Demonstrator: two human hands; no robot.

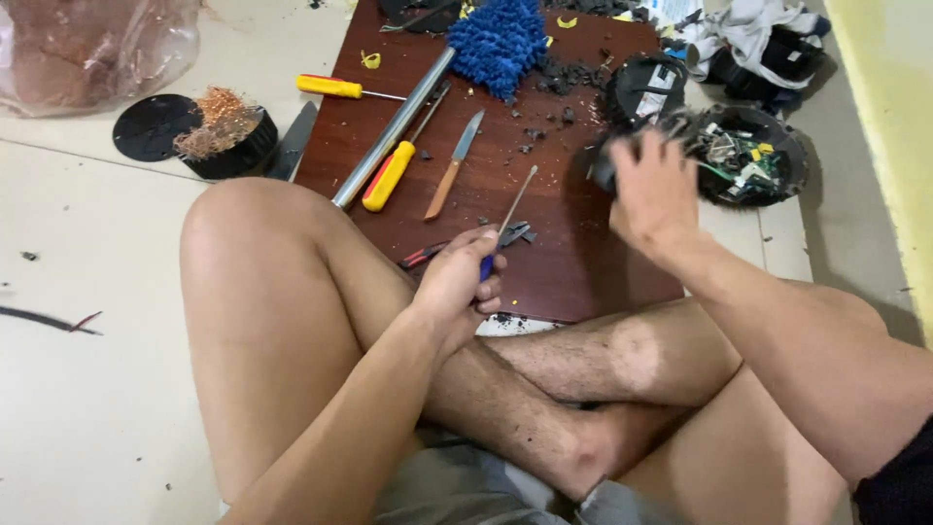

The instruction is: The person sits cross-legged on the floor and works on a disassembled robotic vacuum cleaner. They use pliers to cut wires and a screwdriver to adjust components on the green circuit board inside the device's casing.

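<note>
- A pale tiled floor (87, 408) fills the room, and a dark reddish wooden board (573, 253) lies on it in front of a person sitting cross-legged.
- The left hand (457, 282) is closed around the blue handle of a thin screwdriver (510, 209); the metal shaft sticks out past the fingers and slants up and away over the board.
- The right hand (653, 190) is blurred; its fingers curl over a small dark part (603, 170) at the board's right edge, but I cannot tell how firmly it grips.
- Just beyond that hand sits a round black casing (753, 156) with its wiring and green circuit parts exposed, and a second black round piece (646, 87) lies just behind it.
- On the board, well apart from both hands, lie a yellow-handled screwdriver (389, 175), a knife (452, 165) with a wooden handle, and a long metal tube (394, 126) ending at a blue mop head (498, 39).
- Another yellow screwdriver (335, 87) rests at the board's left edge.
- Off to the left on the floor stands a black cup of copper wire (224, 131).
- Dark crumbs (569, 78) litter the far end of the board.
</note>
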